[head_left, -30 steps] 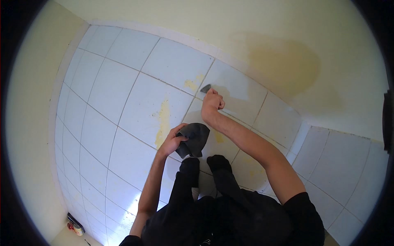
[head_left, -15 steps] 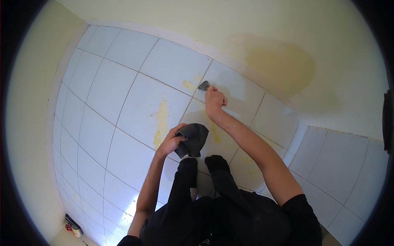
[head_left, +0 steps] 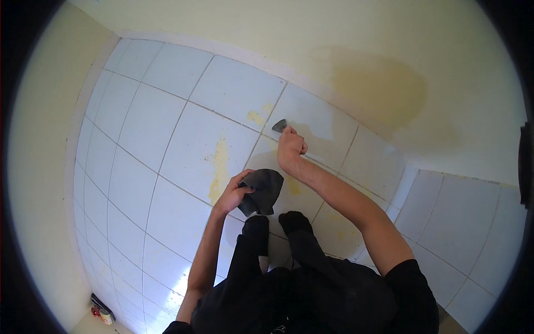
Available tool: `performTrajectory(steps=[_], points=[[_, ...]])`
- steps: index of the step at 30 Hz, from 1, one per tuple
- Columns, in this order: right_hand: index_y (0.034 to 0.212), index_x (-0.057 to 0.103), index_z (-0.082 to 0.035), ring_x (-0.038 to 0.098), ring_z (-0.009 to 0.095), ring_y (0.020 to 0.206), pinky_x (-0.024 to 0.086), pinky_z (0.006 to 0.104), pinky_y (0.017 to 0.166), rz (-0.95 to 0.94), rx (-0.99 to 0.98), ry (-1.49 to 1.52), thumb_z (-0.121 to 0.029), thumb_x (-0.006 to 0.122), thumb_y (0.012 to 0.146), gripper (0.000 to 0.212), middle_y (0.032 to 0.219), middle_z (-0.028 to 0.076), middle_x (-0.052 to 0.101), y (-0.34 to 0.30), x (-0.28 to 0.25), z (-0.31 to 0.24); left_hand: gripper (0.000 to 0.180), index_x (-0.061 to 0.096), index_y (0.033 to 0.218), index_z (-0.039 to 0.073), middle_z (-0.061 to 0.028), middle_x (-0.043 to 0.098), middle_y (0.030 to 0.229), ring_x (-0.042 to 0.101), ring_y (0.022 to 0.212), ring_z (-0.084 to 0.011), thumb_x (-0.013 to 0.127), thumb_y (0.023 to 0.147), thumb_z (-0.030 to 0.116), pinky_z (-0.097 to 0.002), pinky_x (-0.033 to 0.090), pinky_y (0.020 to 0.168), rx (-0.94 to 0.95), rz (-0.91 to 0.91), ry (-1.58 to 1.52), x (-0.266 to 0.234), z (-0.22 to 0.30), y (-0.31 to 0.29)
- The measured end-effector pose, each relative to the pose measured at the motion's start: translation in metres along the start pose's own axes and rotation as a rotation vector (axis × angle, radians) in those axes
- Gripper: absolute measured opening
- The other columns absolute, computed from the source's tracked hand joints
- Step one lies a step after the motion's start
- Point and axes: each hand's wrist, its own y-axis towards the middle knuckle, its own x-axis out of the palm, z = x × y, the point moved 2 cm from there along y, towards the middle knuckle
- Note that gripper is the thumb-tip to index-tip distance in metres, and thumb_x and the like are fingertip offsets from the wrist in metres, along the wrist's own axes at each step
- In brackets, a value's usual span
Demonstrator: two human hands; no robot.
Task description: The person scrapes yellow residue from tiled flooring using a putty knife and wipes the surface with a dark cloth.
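The left hand [head_left: 233,191] grips the left edge of a dark, folded cloth [head_left: 264,188], its thumb lying across the near face and its fingers reaching up along the far edge. The left forearm [head_left: 204,247] rises steeply to it from below and to the left of the cloth, with the wrist roughly in line.

The right hand [head_left: 293,143] lies beyond the cloth and a little to its right, closed in a fist around a scraper [head_left: 279,126], whose handle is hidden by the fingers. The scraper's dark, fan-shaped blade points up and left, farther from the body than the cloth; whether its edge touches the tiled floor [head_left: 158,133] cannot be told. The right forearm [head_left: 334,192] slants in from the right of the cloth, the elbow slightly bent, and the wrist turns the fist away from the body.

A long yellow streak [head_left: 219,164] marks the tiles left of the cloth, and a smaller yellow patch [head_left: 256,117] lies beyond it. Two dark-covered feet [head_left: 296,224] stand just on the cloth's near side.
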Motion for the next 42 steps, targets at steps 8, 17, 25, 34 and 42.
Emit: performTrajectory(steps=[8,17,25,34,42], points=[[0.101,0.050,-0.001,0.051,0.013,0.054,0.023,0.0297,0.033,0.037,-0.018,0.087,-0.004,0.066,0.070,0.035,0.066,-0.002,0.050,0.024,-0.003,0.017,0.042,0.055,0.116,0.002,-0.0072,0.063,0.104,0.055,0.102,-0.0162,0.055,0.074,-0.002,-0.0282,0.041,0.092,-0.024,-0.007,0.019,0.001,0.001,0.001],[0.098,0.057,-0.001,0.052,0.010,0.052,0.029,0.0302,0.030,0.004,-0.028,0.053,0.002,0.066,0.065,0.035,0.083,0.000,0.052,0.027,-0.005,0.018,0.042,0.055,0.116,0.002,-0.0064,0.063,0.104,0.055,0.102,-0.0156,0.054,0.074,-0.002,-0.0281,0.041,0.092,-0.048,-0.008,-0.037,0.001,-0.003,0.005],[0.101,0.048,-0.002,0.056,0.012,0.049,0.026,0.0306,0.030,0.118,0.023,0.081,-0.006,0.066,0.070,0.035,0.066,0.001,0.053,0.015,0.021,0.018,0.042,0.055,0.116,0.002,-0.0070,0.062,0.104,0.055,0.102,-0.0159,0.054,0.074,-0.002,-0.0284,0.041,0.092,-0.040,0.000,-0.021,0.000,-0.007,0.003],[0.103,0.048,0.001,0.059,0.014,0.047,0.033,0.0337,0.029,0.022,-0.019,-0.008,-0.007,0.067,0.071,0.038,0.059,-0.002,0.057,-0.008,0.010,0.012,0.043,0.055,0.116,0.001,-0.0085,0.063,0.105,0.055,0.102,-0.0175,0.056,0.073,-0.002,-0.0282,0.041,0.093,-0.040,0.007,0.008,0.001,-0.001,0.002],[0.105,0.052,0.003,0.064,0.018,0.053,0.037,0.0318,0.030,0.018,-0.052,0.067,-0.007,0.065,0.075,0.035,0.066,0.002,0.065,0.007,0.013,0.011,0.042,0.055,0.116,0.001,-0.0079,0.063,0.105,0.055,0.103,-0.0172,0.056,0.074,-0.001,-0.0284,0.041,0.093,-0.036,0.014,0.035,0.004,0.002,0.002]])
